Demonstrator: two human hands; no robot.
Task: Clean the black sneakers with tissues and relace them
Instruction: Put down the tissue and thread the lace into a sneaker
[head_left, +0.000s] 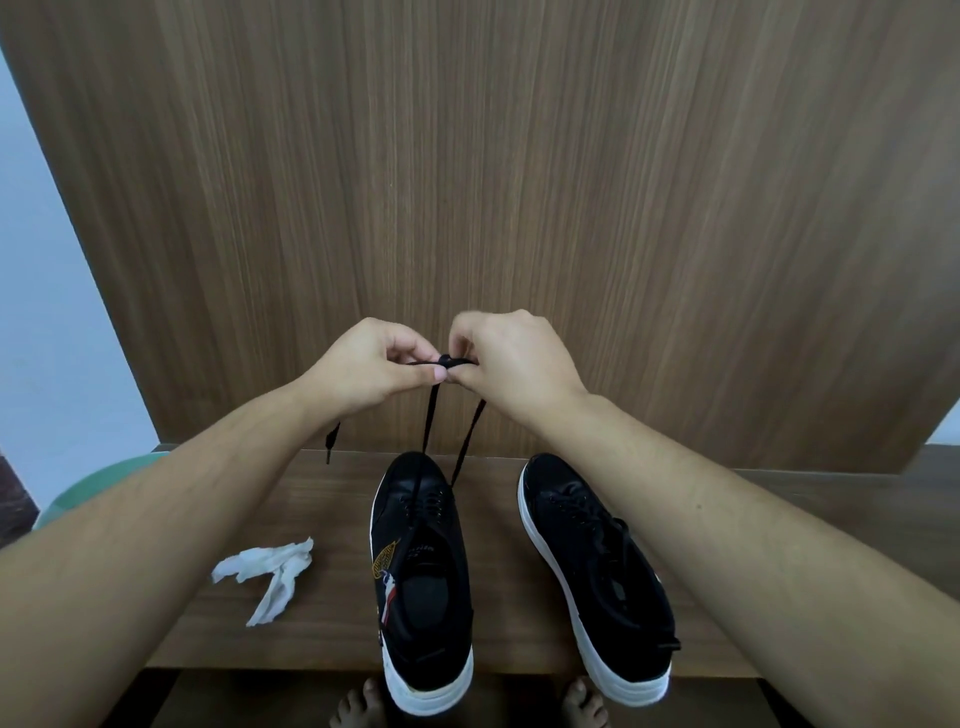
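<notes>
Two black sneakers (423, 571) on shelf (322, 613), one crumpled tissue (270, 571), two hands (363, 364) (514, 364) pinching one lace (452, 360) aloft

Two black sneakers with white soles on desk (332, 499), toes away from person, heels past desk's near edge. Left sneaker (421, 577): embroidered side patch, black lace (431, 415) pulled up taut from eyelets, one lace end dangling left. Right sneaker (597, 577): laced, angled rightward. Crumpled white tissue (270, 571) left of left sneaker.
</notes>
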